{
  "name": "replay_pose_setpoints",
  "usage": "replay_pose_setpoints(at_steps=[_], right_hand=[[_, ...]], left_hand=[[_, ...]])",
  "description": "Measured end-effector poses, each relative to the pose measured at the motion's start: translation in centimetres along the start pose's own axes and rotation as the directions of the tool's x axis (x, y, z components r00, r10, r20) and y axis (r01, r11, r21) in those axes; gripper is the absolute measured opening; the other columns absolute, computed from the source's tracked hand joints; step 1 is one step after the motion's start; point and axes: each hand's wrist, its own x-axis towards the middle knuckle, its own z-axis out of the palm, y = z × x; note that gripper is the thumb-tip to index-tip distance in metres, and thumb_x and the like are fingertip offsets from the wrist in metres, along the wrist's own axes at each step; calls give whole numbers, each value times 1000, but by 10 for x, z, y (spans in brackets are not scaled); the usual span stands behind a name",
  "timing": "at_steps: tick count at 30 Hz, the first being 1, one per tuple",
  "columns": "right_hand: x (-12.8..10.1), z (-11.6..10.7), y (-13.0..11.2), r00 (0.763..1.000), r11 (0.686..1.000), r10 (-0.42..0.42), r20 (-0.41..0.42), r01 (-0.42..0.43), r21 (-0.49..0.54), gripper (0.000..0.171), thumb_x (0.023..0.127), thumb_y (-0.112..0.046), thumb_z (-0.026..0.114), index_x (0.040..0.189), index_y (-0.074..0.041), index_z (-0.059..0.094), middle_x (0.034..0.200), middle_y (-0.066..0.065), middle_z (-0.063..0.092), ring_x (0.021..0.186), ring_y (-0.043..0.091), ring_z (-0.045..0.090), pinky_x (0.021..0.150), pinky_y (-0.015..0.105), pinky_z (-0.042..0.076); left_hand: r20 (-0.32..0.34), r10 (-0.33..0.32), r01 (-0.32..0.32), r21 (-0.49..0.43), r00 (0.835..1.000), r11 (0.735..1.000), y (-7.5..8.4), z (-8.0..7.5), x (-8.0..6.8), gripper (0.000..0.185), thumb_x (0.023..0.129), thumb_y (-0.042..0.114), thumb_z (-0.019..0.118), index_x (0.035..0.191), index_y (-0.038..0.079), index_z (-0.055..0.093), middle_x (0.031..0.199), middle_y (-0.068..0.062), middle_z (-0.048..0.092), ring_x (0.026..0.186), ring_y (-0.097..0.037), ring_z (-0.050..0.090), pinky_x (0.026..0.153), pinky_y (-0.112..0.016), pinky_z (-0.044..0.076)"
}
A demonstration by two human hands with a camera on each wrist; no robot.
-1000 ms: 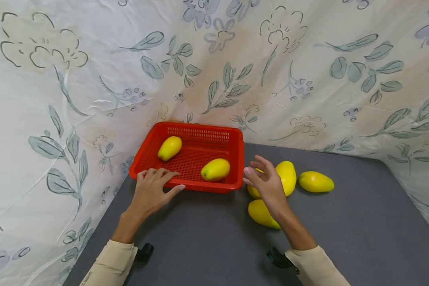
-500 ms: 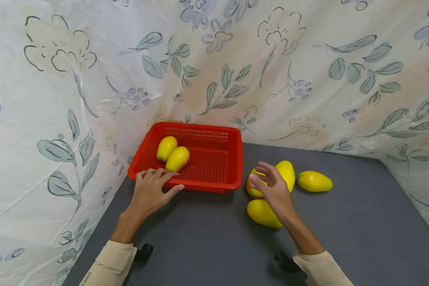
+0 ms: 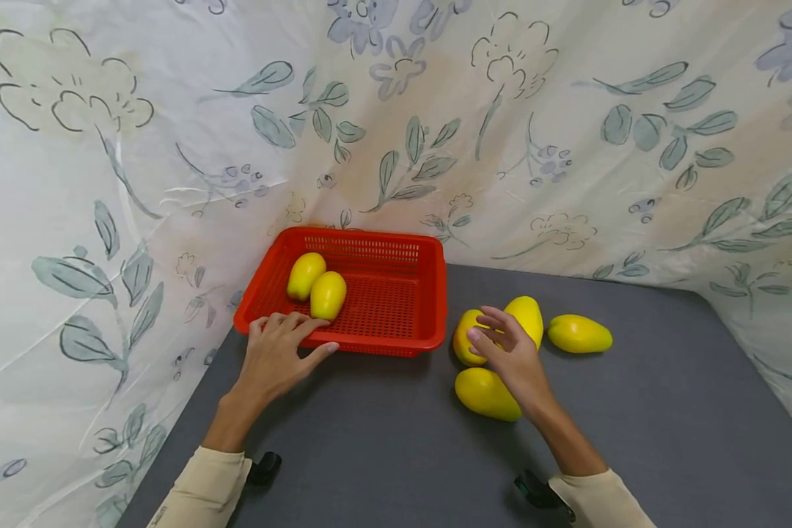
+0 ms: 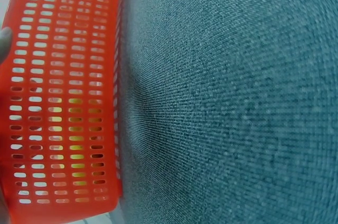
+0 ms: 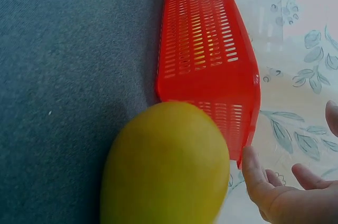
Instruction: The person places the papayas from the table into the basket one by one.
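Note:
A red plastic basket [image 3: 369,343] with slotted walls stands at the back of the table. Inside lie two yellow mangoes, one mango [image 3: 306,276] behind the other mango [image 3: 328,295], both toward the left. My left hand [image 3: 273,367] holds the basket's near rim at its left part, fingers over the edge and thumb on the outer side. With nothing in its fingers, my right hand [image 3: 511,357] hovers over the mangoes on the table, its fingers loosely bent. Beneath and beside it are an orange-tinged mango [image 3: 465,339], a taller mango [image 3: 526,317] and a nearer mango [image 3: 483,392].
Farther right lies a single mango [image 3: 579,334]. A dark grey cloth covers the table [image 3: 383,447]. Floral fabric [image 3: 396,132] hangs along the back and left side, close behind the basket.
The mango at the basket's right has rolled left, up against the other one. My right hand has drawn slightly away from the basket, right and toward me. The left hand stays on the rim.

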Motion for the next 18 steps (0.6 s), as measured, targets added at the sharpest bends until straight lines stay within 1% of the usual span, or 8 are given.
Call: replay_pose_setpoints(at_steps=[3, 6, 9, 12, 15, 18], right_hand=[[-3, -2, 2, 1000, 1000, -5, -7, 5, -9, 61, 105, -30, 69, 159, -13, 44, 155, 15, 50, 134, 23, 59, 98, 32, 59], [-5, -4, 4, 1000, 1000, -17, -13, 17, -18, 60, 105, -28, 69, 158, -12, 44, 154, 17, 50, 133, 23, 59, 96, 28, 58], [-8, -5, 5, 1000, 999, -17, -20, 16, -38, 59, 105, -28, 69, 157, -12, 46, 153, 18, 51, 135, 27, 58, 94, 23, 57], [-11, -6, 8, 1000, 998, -6, -25, 5, -60, 59, 105, -30, 70, 157, -12, 47, 153, 17, 52, 136, 31, 56, 95, 20, 56], [-13, -8, 10, 1000, 996, 3, -26, -6, -84, 59, 105, -32, 70, 156, -13, 48, 152, 17, 53, 137, 32, 56, 96, 18, 54], [-16, -10, 12, 1000, 993, -6, -21, 4, -114, 57, 105, -32, 70, 155, -13, 49, 151, 16, 55, 136, 32, 56, 98, 16, 52]], left_hand=[[-1, 3, -3, -2, 1000, 1000, -2, 0, 0, 52, 92, 59, 72, 131, 24, 75, 123, -8, 69, 112, -36, 57, 99, -60, 34], [-1, 8, -8, -3, 1000, 1000, -3, -1, 0, 52, 92, 60, 71, 131, 25, 75, 124, -8, 69, 113, -36, 57, 100, -60, 34], [0, 12, -12, -1, 1000, 1000, -4, -1, 0, 52, 92, 60, 71, 130, 25, 75, 124, -8, 69, 113, -36, 58, 100, -60, 34], [6, 13, -13, 0, 1000, 1000, -5, -2, 0, 53, 92, 61, 71, 131, 25, 75, 125, -8, 69, 114, -36, 58, 100, -60, 34], [8, 14, -14, -2, 1000, 1000, -6, -3, 0, 53, 92, 60, 71, 131, 25, 75, 125, -8, 69, 114, -36, 58, 100, -60, 34], [9, 15, -15, -7, 1000, 1000, -7, -3, 0, 52, 92, 60, 71, 131, 25, 75, 124, -8, 69, 114, -36, 58, 101, -61, 34]])
